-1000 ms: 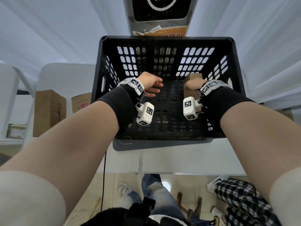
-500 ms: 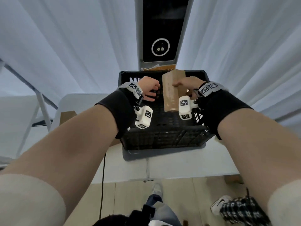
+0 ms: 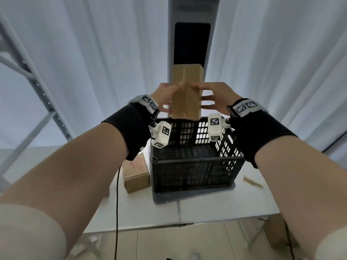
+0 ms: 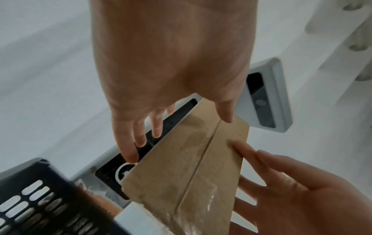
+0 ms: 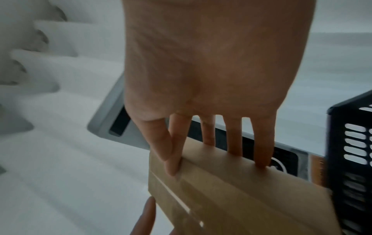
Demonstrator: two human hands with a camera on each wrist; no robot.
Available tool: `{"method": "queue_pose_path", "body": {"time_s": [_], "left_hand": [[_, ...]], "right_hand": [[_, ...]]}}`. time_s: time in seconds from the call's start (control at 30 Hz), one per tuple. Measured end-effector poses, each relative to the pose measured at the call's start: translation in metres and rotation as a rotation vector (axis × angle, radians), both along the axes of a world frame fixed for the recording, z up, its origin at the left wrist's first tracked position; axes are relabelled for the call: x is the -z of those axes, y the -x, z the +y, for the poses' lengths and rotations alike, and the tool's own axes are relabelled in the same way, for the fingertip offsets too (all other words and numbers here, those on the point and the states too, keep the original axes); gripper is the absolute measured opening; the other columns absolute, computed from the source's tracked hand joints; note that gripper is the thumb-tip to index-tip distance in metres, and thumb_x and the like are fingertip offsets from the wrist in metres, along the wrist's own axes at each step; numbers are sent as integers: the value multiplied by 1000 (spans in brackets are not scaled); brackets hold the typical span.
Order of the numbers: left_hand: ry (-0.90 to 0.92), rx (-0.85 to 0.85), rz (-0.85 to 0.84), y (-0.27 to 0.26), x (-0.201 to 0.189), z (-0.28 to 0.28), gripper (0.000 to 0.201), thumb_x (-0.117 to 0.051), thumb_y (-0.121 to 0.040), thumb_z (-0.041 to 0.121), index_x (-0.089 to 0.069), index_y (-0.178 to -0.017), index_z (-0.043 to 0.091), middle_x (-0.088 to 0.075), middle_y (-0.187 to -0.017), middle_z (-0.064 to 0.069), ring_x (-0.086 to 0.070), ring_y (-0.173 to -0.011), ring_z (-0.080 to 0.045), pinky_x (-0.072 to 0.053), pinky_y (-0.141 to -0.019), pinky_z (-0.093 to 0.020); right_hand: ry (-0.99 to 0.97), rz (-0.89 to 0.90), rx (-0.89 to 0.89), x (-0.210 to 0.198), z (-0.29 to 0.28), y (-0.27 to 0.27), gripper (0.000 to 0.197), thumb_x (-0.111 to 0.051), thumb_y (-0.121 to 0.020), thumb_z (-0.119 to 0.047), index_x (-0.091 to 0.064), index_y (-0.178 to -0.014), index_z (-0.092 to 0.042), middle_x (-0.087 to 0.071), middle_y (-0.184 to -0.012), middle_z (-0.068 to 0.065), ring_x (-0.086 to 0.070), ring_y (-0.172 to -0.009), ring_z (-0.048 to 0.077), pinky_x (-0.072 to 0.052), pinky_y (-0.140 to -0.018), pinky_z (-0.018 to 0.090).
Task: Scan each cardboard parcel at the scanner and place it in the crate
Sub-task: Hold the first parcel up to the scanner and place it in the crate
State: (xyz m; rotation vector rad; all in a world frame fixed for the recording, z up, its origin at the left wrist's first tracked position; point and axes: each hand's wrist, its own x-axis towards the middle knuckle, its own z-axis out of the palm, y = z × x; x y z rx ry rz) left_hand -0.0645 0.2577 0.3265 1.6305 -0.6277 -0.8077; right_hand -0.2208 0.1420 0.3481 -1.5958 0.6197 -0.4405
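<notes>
A white table point(image 3: 206, 207) stands before white curtains point(image 3: 103, 62), a grey metal rack point(image 3: 37, 87) at its left edge, a black cable point(image 3: 116, 203) hanging over its front edge.

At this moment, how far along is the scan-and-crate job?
Done: nothing visibly; no parcel shows in the crate. In hand: both hands, left hand and right hand, hold a parcel at the scanner. Left: crating it, then the second parcel on the table.

White curtains point(image 3: 105, 53) hang in soft folds across the whole back of the frame, lit evenly. A grey metal shelf frame point(image 3: 32, 79) slants through the upper left. A white table point(image 3: 202, 207) fills the centre, pale tiled floor point(image 3: 169, 241) below.
</notes>
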Motion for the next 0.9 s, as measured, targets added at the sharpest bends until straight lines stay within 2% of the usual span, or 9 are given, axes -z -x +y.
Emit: {"method": "queue_pose_path", "body": {"time_s": [0.1, 0.17, 0.3, 0.4, 0.47, 0.57, 0.7, 0.8, 0.9], "left_hand": [[93, -16, -98, 5, -36, 18, 79, -68, -88, 52, -31, -150, 19, -51, -140, -6, -56, -124, -29, -55, -91, -50], [144, -12, -162, 4, -61, 25, 75, -69, -88, 49, -36, -148, 20, -56, -136, -5, -60, -120, -28, -56, -91, -49], [201, 60, -220, 2, -108, 37, 75, -79, -78, 39, -52, -142, 12, -68, -127, -6, -69, -108, -22, -61, -76, -38], [209, 149, -282, 7, -136, 45, 52, -78, -84, 29, -65, -130, 11, -72, -123, -7, -70, -111, -24, -61, -85, -38], [201, 182, -322, 11, -149, 46, 50, -78, -85, 27, -64, -131, 15, -73, -122, -5, -70, -112, -23, -61, -86, -39], [221, 177, -371, 17, -166, 45, 59, -79, -84, 26, -56, -138, 20, -72, -123, -2, -72, -108, -21, -61, -82, -37], [262, 152, -403, 24, -189, 41, 55, -78, -85, 25, -56, -135, 25, -72, -120, -3, -74, -98, -21, -60, -81, -35], [271, 139, -429, 30, -205, 36, 53, -78, -84, 25, -56, -133, 24, -72, -120, -3, -74, -97, -21, -60, -84, -39], [296, 106, -422, 37, -216, 28, 65, -81, -80, 31, -52, -137, 22, -71, -122, -5, -73, -101, -24, -60, -88, -45]], "right_hand": [[9, -106, 5, -29, 12, 10, 30, -69, -86, -27, -75, -113, -16, -66, -129, 3, -62, -118, 32, -54, -98, 48], [2, -172, 18, -48, 19, 15, 29, -70, -85, -26, -76, -111, -16, -66, -128, 4, -64, -117, 31, -54, -98, 49], [6, -294, 43, -84, 28, 26, 27, -65, -83, -28, -76, -103, -15, -68, -126, 4, -67, -106, 30, -57, -88, 44], [20, -355, 44, -107, 28, 35, 19, -56, -83, -24, -72, -88, -16, -71, -113, 1, -67, -97, 28, -56, -88, 45], [39, -365, 40, -118, 25, 37, 19, -53, -83, -23, -70, -82, -15, -70, -107, 0, -66, -92, 27, -55, -87, 45], [62, -390, 39, -135, 19, 38, 19, -51, -83, -22, -67, -78, -15, -70, -103, 0, -65, -89, 27, -54, -83, 43], [77, -427, 47, -161, 8, 34, 20, -48, -83, -18, -64, -72, -15, -68, -96, 0, -61, -87, 29, -52, -80, 43], [74, -447, 41, -175, 3, 36, 16, -48, -83, -15, -62, -76, -14, -66, -96, 0, -62, -85, 28, -54, -78, 41], [85, -450, 29, -185, -4, 38, 12, -52, -84, -14, -65, -87, -13, -68, -101, 2, -65, -85, 27, -58, -77, 41]]}}
